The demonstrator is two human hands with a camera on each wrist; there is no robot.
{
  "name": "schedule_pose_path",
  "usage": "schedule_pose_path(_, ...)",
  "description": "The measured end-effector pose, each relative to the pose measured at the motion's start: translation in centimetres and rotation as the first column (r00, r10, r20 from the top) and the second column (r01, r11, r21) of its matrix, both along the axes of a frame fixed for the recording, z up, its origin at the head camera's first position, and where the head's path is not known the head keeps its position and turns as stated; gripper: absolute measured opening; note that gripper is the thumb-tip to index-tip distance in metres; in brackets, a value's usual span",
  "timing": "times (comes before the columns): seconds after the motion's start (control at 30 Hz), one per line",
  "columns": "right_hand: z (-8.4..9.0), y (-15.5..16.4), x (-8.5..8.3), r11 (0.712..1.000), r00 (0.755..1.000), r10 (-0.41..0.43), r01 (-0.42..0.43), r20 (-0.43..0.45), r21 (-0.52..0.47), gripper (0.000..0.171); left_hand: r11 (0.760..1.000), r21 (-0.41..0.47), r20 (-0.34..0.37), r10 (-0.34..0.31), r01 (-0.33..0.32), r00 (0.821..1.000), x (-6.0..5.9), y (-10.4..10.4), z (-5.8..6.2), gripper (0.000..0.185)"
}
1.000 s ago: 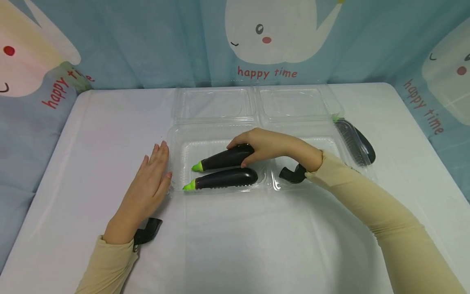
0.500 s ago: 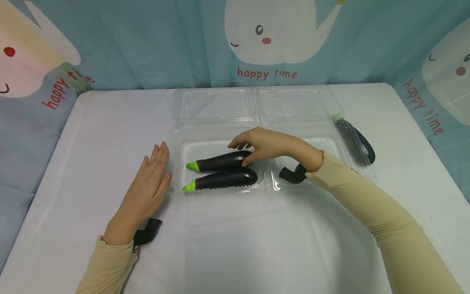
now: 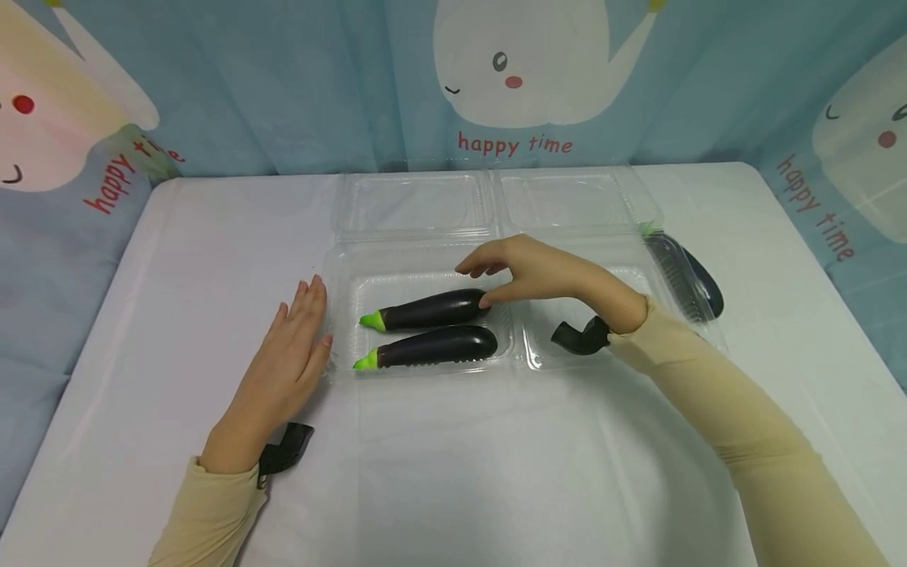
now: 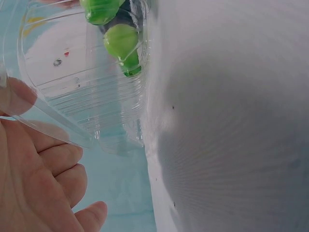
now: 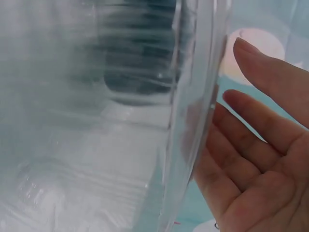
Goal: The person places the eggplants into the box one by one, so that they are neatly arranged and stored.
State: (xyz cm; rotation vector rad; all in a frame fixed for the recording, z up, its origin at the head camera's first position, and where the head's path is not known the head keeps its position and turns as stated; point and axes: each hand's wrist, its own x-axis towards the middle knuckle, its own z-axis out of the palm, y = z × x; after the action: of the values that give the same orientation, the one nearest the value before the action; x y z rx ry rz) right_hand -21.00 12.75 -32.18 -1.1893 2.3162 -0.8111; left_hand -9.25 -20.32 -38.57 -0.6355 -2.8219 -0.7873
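Observation:
Two dark eggplants, a far one (image 3: 425, 310) and a near one (image 3: 439, 346), lie side by side in a clear plastic clamshell box (image 3: 342, 295), green stem ends to the left. My right hand (image 3: 538, 269) hovers at the rounded end of the far eggplant, fingers loosely bent and apart from it; in the head view the thumb overlaps that end. My left hand (image 3: 286, 354) lies along the box's left side with its fingers extended. Through the clear wall in the left wrist view show the green stems (image 4: 120, 41).
A second clear box (image 3: 530, 358) adjoins on the right, its lid (image 3: 560, 201) folded back, as is the left box's lid (image 3: 418, 203). Another eggplant (image 3: 701, 279) lies at the right box's outer side. A printed blue curtain (image 3: 298, 87) borders the white table (image 3: 453, 472).
My right hand has let go of the far eggplant, which has settled slightly leftward in the box, and has lifted away up and to the right. My left hand stays put.

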Motion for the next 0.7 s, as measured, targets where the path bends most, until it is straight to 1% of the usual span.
schedule_pose_path(0.23, 0.6, 1.2, -0.1, 0.995, 0.997, -0.078, 0.078, 0.002, -0.065, 0.044, 1.000, -0.005, 0.000, 0.003, -0.003, 1.000, 0.1, 0.0, 0.1, 0.059)
schedule_pose_path(0.4, 0.9, 1.8, -0.5, 0.992, 0.994, -0.109, 0.106, -0.034, -0.072, 0.042, 1.000, -0.004, -0.008, 0.005, -0.005, 1.000, 0.0, -0.1, 0.1, 0.059)
schedule_pose_path(0.5, 1.1, 2.0, -0.8, 0.990, 0.991, -0.126, 0.123, -0.045, -0.075, 0.040, 1.000, 0.006, -0.001, 0.002, -0.002, 1.000, 0.1, -0.1, 0.2, 0.060)
schedule_pose_path(0.7, 1.4, 2.4, -1.3, 0.979, 0.981, -0.186, 0.182, -0.043, -0.088, 0.037, 0.999, 0.032, 0.032, 0.002, -0.003, 0.999, 0.1, -0.2, 0.5, 0.064)
